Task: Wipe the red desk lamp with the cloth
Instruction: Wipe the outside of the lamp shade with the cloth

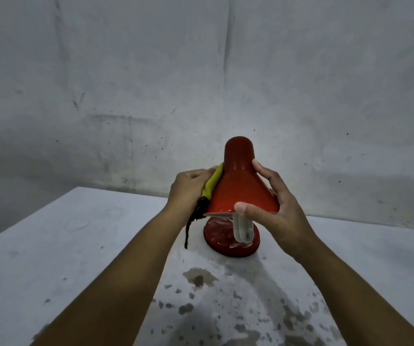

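Tabletop (51, 245): pale, stained dark along the near edge.
Wall (151, 83): grey, scuffed.
Left hand (188, 188): presses cloth (212, 182) on lamp (240, 188).
Right hand (273, 208): grips the shade.

There is one view only — a head camera, looking forward and a little down, close over the table (51, 245), with the wall (201, 71) behind.

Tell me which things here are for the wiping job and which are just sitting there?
For the job:
red lamp shade
yellow cloth, pressed to the shade by the left hand
right hand, steadying the shade
lamp base

Just there:
white bulb under the shade
table
dark stains on it
grey wall
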